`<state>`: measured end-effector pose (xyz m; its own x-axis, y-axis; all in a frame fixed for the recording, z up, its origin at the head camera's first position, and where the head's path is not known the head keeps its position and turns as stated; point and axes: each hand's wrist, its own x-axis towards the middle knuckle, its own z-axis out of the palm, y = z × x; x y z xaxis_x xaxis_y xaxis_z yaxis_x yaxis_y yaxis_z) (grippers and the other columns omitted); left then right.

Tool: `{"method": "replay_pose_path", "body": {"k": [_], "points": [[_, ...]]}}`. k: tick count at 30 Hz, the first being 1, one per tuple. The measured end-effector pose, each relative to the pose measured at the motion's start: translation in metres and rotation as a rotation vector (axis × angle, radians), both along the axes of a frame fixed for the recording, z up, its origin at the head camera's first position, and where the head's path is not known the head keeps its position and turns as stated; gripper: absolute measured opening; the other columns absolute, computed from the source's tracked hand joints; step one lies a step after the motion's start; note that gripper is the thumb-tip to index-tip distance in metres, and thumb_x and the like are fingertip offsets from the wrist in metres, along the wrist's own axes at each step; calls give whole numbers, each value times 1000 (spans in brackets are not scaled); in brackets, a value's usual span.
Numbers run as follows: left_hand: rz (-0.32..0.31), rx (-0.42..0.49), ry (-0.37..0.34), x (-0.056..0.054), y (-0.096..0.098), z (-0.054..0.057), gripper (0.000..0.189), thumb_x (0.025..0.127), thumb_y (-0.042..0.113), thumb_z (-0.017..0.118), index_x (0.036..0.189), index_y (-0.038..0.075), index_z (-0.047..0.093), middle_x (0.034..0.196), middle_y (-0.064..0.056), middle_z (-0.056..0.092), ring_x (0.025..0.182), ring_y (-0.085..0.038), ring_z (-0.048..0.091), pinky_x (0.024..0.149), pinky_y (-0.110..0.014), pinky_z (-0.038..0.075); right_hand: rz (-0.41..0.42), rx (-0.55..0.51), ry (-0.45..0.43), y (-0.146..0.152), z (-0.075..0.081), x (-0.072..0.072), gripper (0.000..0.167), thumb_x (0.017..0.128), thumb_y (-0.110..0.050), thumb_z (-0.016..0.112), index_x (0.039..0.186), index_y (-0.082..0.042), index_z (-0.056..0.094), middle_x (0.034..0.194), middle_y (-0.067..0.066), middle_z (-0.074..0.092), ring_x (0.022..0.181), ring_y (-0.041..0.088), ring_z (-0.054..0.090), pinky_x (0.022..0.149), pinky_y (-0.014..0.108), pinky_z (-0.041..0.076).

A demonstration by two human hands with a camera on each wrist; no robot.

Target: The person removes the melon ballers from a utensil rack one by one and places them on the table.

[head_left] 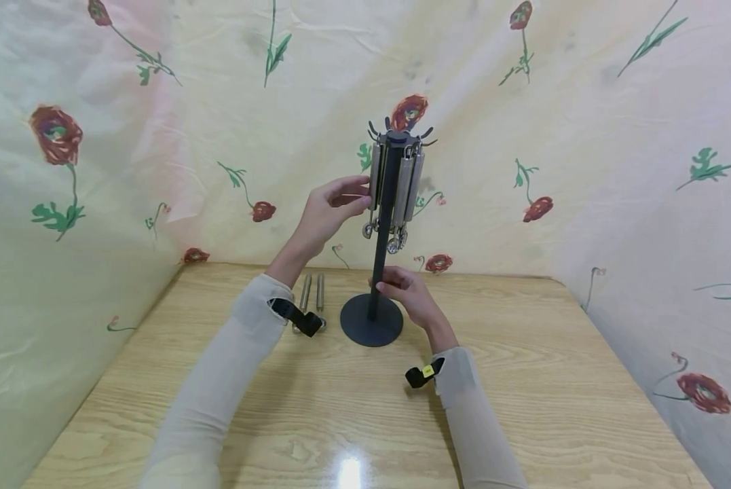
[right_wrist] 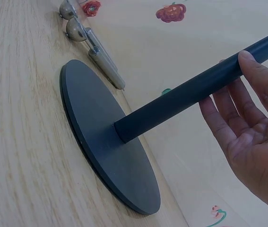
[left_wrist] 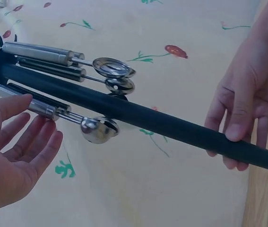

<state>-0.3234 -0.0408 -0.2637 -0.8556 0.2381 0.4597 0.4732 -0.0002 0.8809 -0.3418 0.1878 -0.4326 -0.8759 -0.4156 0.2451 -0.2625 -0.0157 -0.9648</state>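
A dark stand (head_left: 382, 261) with a round base (right_wrist: 91, 127) rises from the table, hooks ringing its top. Several metal scoops (head_left: 404, 193) with tubular handles hang from these hooks, round bowls downward. My left hand (head_left: 331, 210) pinches the handle of a hanging scoop (left_wrist: 96, 130) on the stand's left side, the thumb on one side and fingertips on the other. Lower down, my right hand (head_left: 410, 292) holds the pole between thumb and fingers, a little above the base. Part of the gripped handle is hidden behind the left thumb.
Two more metal scoops (head_left: 320, 292) lie on the wooden table (head_left: 524, 380) left of the base, their bowls partly covered by the left wrist's camera strap. A flowered cloth (head_left: 267, 156) hangs behind and at both sides of the table.
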Motion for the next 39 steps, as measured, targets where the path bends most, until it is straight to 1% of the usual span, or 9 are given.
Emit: {"method": "replay_pose_path", "body": {"k": [3, 8, 13, 18, 20, 25, 32, 35, 39], "points": [[-15, 19, -30, -2, 1, 4, 44, 97, 11, 70, 140, 10, 61, 129, -15, 68, 115, -24, 67, 103, -36, 57, 4, 0, -3, 0, 0, 0, 37, 100, -4, 63, 134, 8, 56, 110, -4, 73, 105, 12, 70, 97, 24, 57], [-32, 43, -64, -5, 0, 10, 43, 96, 9, 71, 138, 10, 63, 128, -16, 69, 113, -24, 68, 105, -38, 55, 6, -7, -1, 0, 1, 1, 38, 100, -4, 63, 134, 10, 56, 110, -3, 73, 105, 11, 70, 97, 25, 57], [-33, 56, -71, -6, 0, 16, 41, 95, 9, 72, 135, 9, 66, 126, -15, 70, 112, -23, 69, 104, -38, 56, 4, -7, 3, 0, 0, 1, 39, 100, -4, 63, 134, 11, 54, 110, -2, 73, 104, 12, 70, 97, 26, 57], [-24, 59, -78, -6, 2, 21, 41, 94, 9, 73, 134, 9, 66, 125, -14, 70, 113, -24, 69, 104, -38, 56, 2, -2, 8, 1, -1, -1, 37, 100, -5, 64, 133, 9, 56, 110, -2, 73, 105, 13, 70, 97, 26, 58], [-16, 65, -80, -6, 4, 22, 41, 94, 8, 73, 134, 8, 66, 125, -15, 70, 113, -25, 69, 104, -38, 56, -1, 0, 11, 1, -1, 0, 32, 100, -5, 64, 130, 5, 60, 110, -2, 74, 105, 14, 70, 96, 26, 58], [-8, 99, -76, -8, 7, 20, 39, 93, 6, 73, 132, 5, 67, 123, -16, 69, 110, -25, 69, 101, -38, 57, 2, 0, 16, 0, -1, 0, 30, 100, -6, 64, 128, 4, 61, 109, -3, 74, 104, 13, 70, 96, 25, 57], [1, 127, -58, -7, 9, 20, 36, 92, 4, 74, 128, 3, 68, 116, -14, 70, 103, -24, 70, 97, -37, 60, 8, -3, 23, 0, -1, 0, 31, 100, -7, 64, 129, 3, 61, 110, -2, 74, 105, 13, 70, 96, 25, 58], [3, 134, -49, -6, 10, 20, 36, 92, 4, 74, 127, 2, 68, 115, -14, 70, 102, -23, 71, 96, -37, 60, 8, -3, 23, 0, -1, 0, 33, 100, -7, 64, 130, 6, 60, 113, 2, 74, 105, 12, 70, 96, 25, 58], [15, 137, -36, -6, 9, 19, 36, 91, 3, 74, 127, 2, 69, 114, -13, 70, 101, -23, 71, 94, -37, 61, 5, -3, 16, 0, -1, -1, 35, 100, -6, 64, 131, 9, 58, 117, 13, 72, 104, 12, 70, 97, 26, 58]]}}
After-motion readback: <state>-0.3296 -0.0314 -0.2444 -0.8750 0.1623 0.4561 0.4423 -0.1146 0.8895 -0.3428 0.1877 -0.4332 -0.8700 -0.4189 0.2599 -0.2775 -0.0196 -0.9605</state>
